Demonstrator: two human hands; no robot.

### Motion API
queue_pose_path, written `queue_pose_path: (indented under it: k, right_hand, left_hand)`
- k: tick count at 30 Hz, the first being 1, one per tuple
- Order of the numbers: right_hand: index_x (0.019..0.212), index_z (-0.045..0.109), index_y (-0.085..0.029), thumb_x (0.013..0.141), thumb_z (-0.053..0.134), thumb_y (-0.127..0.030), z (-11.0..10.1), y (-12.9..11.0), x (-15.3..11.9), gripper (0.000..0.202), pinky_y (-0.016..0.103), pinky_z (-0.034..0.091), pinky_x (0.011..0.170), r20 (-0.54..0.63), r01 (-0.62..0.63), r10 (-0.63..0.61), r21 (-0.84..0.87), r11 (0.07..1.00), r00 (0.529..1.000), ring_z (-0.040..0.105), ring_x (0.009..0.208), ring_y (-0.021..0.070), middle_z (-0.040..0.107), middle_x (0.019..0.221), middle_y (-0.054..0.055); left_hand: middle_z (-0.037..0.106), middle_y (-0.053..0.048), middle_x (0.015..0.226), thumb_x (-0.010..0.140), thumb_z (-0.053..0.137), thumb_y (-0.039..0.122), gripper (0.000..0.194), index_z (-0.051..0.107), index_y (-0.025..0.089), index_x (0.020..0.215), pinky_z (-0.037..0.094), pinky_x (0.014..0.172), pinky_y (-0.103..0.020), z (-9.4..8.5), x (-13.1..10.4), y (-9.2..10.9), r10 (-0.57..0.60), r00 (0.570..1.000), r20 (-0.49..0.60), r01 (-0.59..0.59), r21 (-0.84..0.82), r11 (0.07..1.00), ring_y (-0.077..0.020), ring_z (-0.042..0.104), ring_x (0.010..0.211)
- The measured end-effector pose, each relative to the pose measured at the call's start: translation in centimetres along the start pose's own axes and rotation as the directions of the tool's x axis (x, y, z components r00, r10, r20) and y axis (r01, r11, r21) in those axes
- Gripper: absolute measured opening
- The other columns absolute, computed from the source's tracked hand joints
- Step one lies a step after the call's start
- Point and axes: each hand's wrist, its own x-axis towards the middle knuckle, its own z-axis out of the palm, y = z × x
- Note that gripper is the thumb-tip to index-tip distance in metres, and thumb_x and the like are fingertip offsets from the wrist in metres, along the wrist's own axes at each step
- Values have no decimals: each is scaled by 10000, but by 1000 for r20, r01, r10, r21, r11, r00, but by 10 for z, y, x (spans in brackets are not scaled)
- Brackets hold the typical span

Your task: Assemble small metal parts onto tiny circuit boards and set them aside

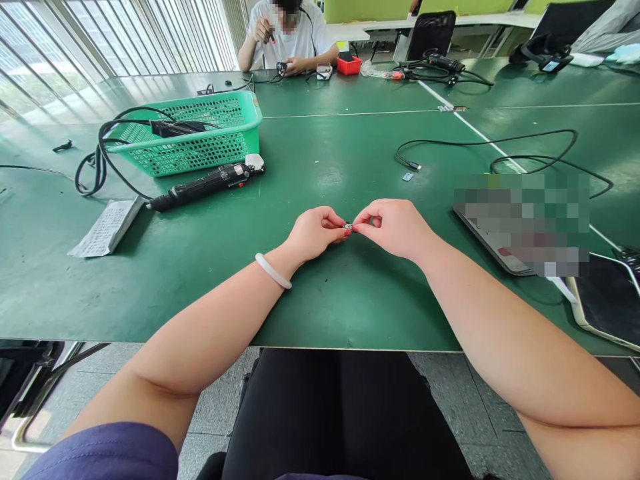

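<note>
Near the middle of the green table [320,293], both hands meet at a tiny metallic part [348,227]. My left hand [316,233], with a white bangle on its wrist, pinches the part between thumb and fingertips from the left. From the right, my right hand [393,225] has its thumb and index finger closed at the same part's other side. The part is mostly covered by fingertips, so its shape is unclear. Beyond my left hand lies a black electric screwdriver [205,187] with a cable.
A green basket [200,150] holds a black adapter; a paper pad [107,227] lies nearer. Right are a thin cable [530,141], a small chip-like piece [408,177], a blurred flat device [500,247] and a tablet [607,300]. Across the table, a person [293,33] handles something.
</note>
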Motion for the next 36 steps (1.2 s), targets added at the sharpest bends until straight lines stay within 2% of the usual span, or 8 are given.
queue_pose_path:
  k: [8, 12, 16, 19, 31, 36]
  right_hand:
    - [789, 752, -211, 816, 583, -289, -1, 1, 0, 188, 305, 390, 630, -40, -16, 19, 59, 998, 999, 538, 694, 167, 675, 790, 42]
    - [813, 759, -210, 838, 582, -332, -1, 3, 1, 217, 310, 403, 655, -54, -30, 35, 94, 995, 998, 543, 696, 165, 690, 807, 44]
    - [972, 771, -226, 771, 689, -397, -1, 6, 2, 277, 301, 367, 606, 1, -86, 86, 77, 993, 996, 498, 627, 149, 620, 686, 12]
    - [1032, 769, -242, 744, 722, -398, 0, 6, 2, 332, 293, 353, 589, 45, -104, 101, 68, 992, 994, 486, 611, 140, 603, 670, 0]
    - [987, 782, -236, 790, 674, -413, 3, 6, 3, 286, 293, 356, 585, 66, -111, 107, 66, 992, 992, 457, 571, 122, 607, 654, 3]
    - [992, 783, -224, 822, 628, -429, 2, 5, 1, 308, 300, 366, 579, 73, -126, 117, 128, 984, 990, 468, 568, 123, 667, 722, 29]
  left_hand:
    - [714, -30, 716, 659, 833, 164, 281, 558, 142, 706, 550, 746, -326, 1, -1, 2, -15, 1000, -1, 14, -43, 999, -133, 687, 689]
    - [717, -31, 721, 693, 802, 128, 248, 555, 139, 714, 550, 749, -324, 1, -2, 4, -27, 1000, -5, 26, -63, 998, -128, 689, 685]
    - [710, -27, 691, 708, 781, 96, 229, 555, 136, 716, 549, 762, -320, 1, -2, 5, -35, 999, -25, 33, -75, 997, -127, 691, 690]
    - [708, -24, 681, 696, 790, 94, 237, 558, 135, 716, 551, 756, -314, 0, 0, 4, -29, 999, -32, 26, -81, 996, -126, 692, 687]
    - [693, -18, 652, 723, 774, 90, 218, 560, 129, 729, 547, 738, -299, 0, 0, 5, -50, 998, -45, 46, -84, 995, -115, 682, 658]
    - [702, -24, 671, 701, 802, 121, 242, 562, 130, 734, 546, 731, -298, -1, 0, 4, -44, 998, -41, 41, -76, 996, -121, 686, 670]
